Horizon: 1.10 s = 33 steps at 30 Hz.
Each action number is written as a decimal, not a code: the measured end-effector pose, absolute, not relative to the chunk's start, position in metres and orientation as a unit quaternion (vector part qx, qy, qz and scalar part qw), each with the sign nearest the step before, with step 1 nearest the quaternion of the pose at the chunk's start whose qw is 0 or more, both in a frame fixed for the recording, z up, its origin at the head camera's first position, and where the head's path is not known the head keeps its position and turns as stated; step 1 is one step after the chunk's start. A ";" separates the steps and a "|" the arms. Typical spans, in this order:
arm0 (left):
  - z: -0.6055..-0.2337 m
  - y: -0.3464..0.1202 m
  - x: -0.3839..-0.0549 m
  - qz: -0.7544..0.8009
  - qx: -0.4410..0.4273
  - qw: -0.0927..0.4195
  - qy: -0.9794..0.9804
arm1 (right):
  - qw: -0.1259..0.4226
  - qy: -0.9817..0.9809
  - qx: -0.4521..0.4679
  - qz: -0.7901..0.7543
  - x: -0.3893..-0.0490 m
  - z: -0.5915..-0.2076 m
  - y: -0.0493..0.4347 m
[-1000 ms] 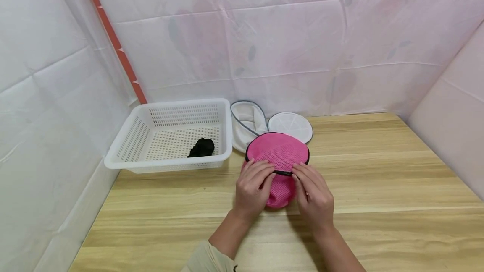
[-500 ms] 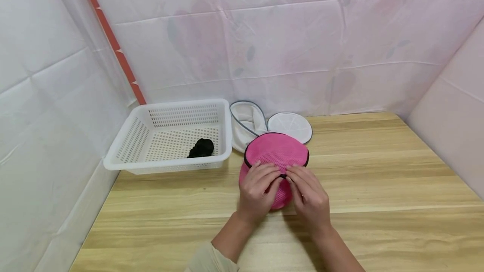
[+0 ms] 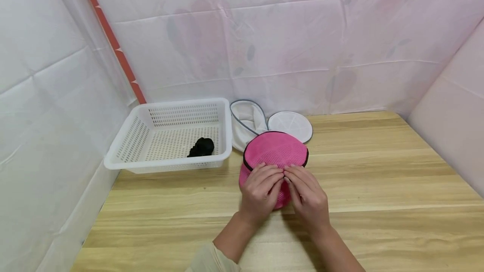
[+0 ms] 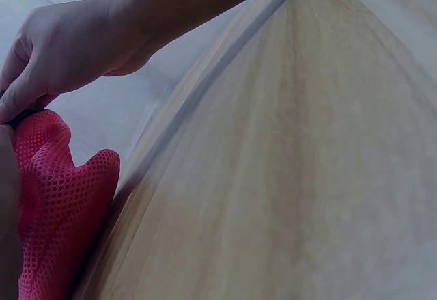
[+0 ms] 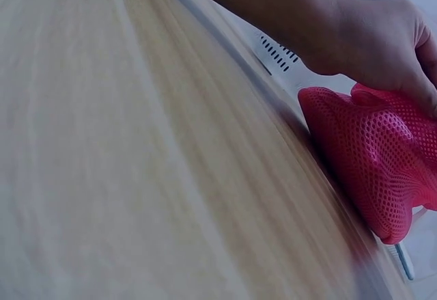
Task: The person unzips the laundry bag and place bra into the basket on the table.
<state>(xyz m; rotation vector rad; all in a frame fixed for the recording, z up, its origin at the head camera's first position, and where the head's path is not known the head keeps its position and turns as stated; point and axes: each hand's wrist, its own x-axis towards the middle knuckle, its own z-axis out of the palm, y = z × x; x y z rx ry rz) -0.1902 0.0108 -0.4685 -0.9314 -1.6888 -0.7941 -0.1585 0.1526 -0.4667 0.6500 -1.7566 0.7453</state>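
A pink mesh laundry bag (image 3: 277, 148) with black edging stands on the wooden table in front of the person, its round panel leaning toward the back. At the bag's near edge, the left hand (image 3: 258, 192) pinches the black trim between thumb and fingers. Close beside it, the right hand (image 3: 311, 198) pinches the same edge, and the fingertips of both hands almost meet. The fingers cover that stretch of the trim. Both wrist views show the crumpled lower mesh of the bag hanging below a gripping hand.
A white plastic basket (image 3: 168, 165) stands at the left with a black bundled item (image 3: 202, 147) inside. Behind the bag lie an open white mesh bag (image 3: 242, 135) with grey-blue edging and a flat white mesh disc (image 3: 291, 125). Fabric walls (image 3: 280, 45) enclose the table (image 3: 378, 171).
The hands have drawn closer together along the bag's edge, covering the black trim that showed between them. The round panel has tilted slightly. The basket and white pieces have stayed put.
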 end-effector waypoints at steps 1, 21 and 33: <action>-0.468 0.011 -0.190 -0.328 -0.386 0.503 -0.700 | 0.534 -0.737 0.271 0.312 -0.159 -0.467 0.153; -0.473 0.009 -0.194 -0.328 -0.347 0.487 -0.732 | 0.527 -0.757 0.206 0.325 -0.157 -0.468 0.159; -0.472 0.002 -0.196 -0.328 -0.309 0.472 -0.758 | 0.527 -0.754 0.200 0.337 -0.158 -0.469 0.160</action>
